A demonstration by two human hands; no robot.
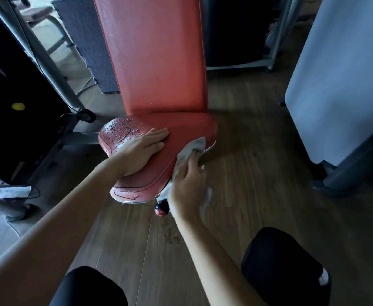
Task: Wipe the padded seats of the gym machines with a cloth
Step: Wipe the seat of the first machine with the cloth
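Your left hand (141, 151) lies flat, palm down, on the red padded seat (187, 131), with the fingers straight and close together, pointing toward the seat's far right; it holds nothing. Your right hand (187, 180) is at the seat's right edge, its fingers curled over a pale grey cloth (194, 146), which it grips. The cloth is bunched under that hand: its upper end lies on the seat surface near the right edge, and its lower end hangs down past the wrist, beside the seat's near corner. Whether the thumb is under the cloth cannot be told. Water droplets (119, 129) stand on the seat's far left part, just beyond your left hand; the seat surface between the two hands looks dull and even. The red backrest (157, 58) rises directly behind the seat, and it too is speckled with fine drops. A round red-and-black knob (161, 209) sits just below the seat's near end, beside your right wrist. The wood floor (247, 151) extends to the right of the seat, and a tall grey panel (340, 74) stands well apart on that same side.
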